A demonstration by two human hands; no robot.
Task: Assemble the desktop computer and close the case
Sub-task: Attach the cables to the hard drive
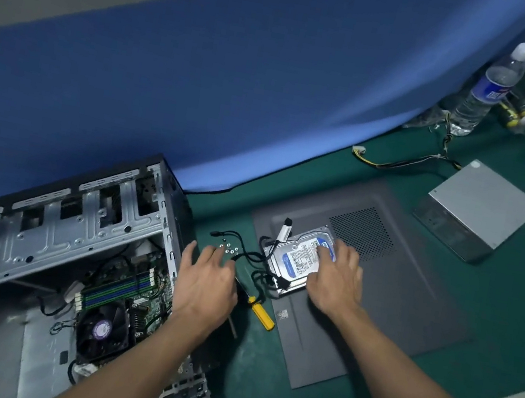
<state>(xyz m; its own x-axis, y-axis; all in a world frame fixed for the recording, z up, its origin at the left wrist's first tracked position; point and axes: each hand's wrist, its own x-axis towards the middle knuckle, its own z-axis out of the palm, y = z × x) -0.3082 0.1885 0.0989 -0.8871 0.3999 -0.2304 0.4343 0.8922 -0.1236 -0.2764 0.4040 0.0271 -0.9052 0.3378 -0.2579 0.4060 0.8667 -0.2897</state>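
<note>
Both hands reach out spread — my left hand (206, 279) above one yellow screwdriver (261, 311), my right hand (336, 279) flat on one hard drive (300, 257) — two water bottles (488, 87) beyond.

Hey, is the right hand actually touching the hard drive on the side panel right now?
Touching. In the head view, the right hand lies flat on the hard drive, fingers covering its far right edge, with no gap visible between them.

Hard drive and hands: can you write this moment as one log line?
right hand: on hard drive | left hand: open, by screws | case: open | side panel: off
</note>
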